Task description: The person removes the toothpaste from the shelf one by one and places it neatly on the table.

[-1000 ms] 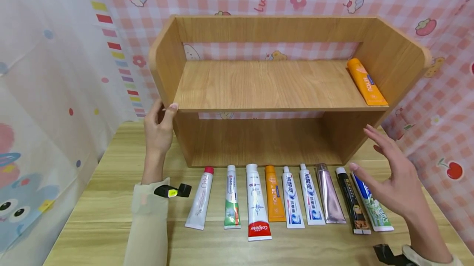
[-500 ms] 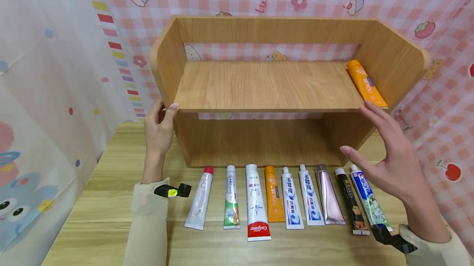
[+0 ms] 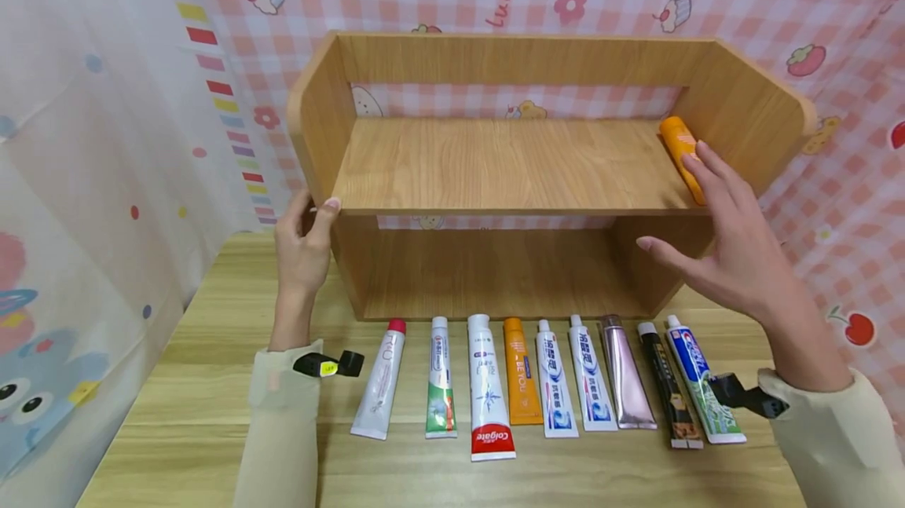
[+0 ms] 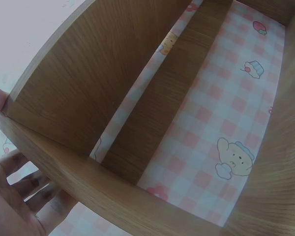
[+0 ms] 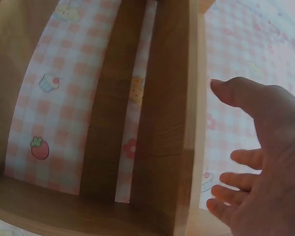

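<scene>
A wooden two-level shelf (image 3: 509, 166) stands at the back of the table. My left hand (image 3: 314, 210) grips its left side panel (image 4: 98, 73), thumb on the front edge and fingers (image 4: 34, 191) behind. An orange tube (image 3: 676, 140) lies at the right end of the upper board. My right hand (image 3: 707, 210) is open, fingers straight and stretched over the tube's near end, which they hide; contact is unclear. In the right wrist view that hand (image 5: 265, 162) is spread beside the shelf's right side panel (image 5: 187, 123).
Several toothpaste tubes lie in a row on the wooden table (image 3: 184, 414) before the shelf, among them a red-capped white one (image 3: 382, 382), a Colgate tube (image 3: 488, 386), a second orange one (image 3: 522, 373) and a black one (image 3: 668, 386). Patterned cloth walls enclose the table.
My right hand has risen from above the right-hand tubes on the table to the upper board, over the orange tube. The left hand has kept its grip.
</scene>
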Demonstrator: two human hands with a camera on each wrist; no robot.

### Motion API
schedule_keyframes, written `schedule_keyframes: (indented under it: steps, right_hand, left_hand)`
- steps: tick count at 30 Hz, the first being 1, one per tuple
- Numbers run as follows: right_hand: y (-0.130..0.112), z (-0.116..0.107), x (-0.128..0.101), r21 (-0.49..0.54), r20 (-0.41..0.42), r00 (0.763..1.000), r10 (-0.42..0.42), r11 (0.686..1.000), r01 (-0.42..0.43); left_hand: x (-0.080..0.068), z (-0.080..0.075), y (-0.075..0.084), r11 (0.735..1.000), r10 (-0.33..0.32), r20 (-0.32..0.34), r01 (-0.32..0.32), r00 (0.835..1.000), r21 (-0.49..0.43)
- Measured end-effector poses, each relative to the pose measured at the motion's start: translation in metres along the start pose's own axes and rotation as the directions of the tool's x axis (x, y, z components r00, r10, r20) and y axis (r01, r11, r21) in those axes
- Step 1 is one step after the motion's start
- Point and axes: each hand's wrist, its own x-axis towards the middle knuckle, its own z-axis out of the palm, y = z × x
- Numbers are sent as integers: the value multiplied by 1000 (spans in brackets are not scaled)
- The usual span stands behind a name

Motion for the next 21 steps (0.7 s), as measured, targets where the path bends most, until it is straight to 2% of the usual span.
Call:
schedule_keyframes:
  steps: [3, 6, 15, 21]
  right_hand:
    - [7, -1, 9, -45, 81, 994, 74, 996, -71]
    - [13, 0, 19, -75, 135, 985, 107, 992, -97]
    - [25, 1, 39, -150, 208, 963, 171, 979, -141]
    - [28, 2, 49, -165, 269, 943, 197, 974, -156]
  left_hand:
    - [0, 0, 1, 1000, -3, 5, 3, 1000, 5]
    - [0, -1, 1, 1000, -7, 5, 7, 1000, 6]
    - [0, -1, 0, 1000, -1, -2, 1, 1000, 6]
    - [0, -1, 0, 1000, -2, 4, 2, 1000, 5]
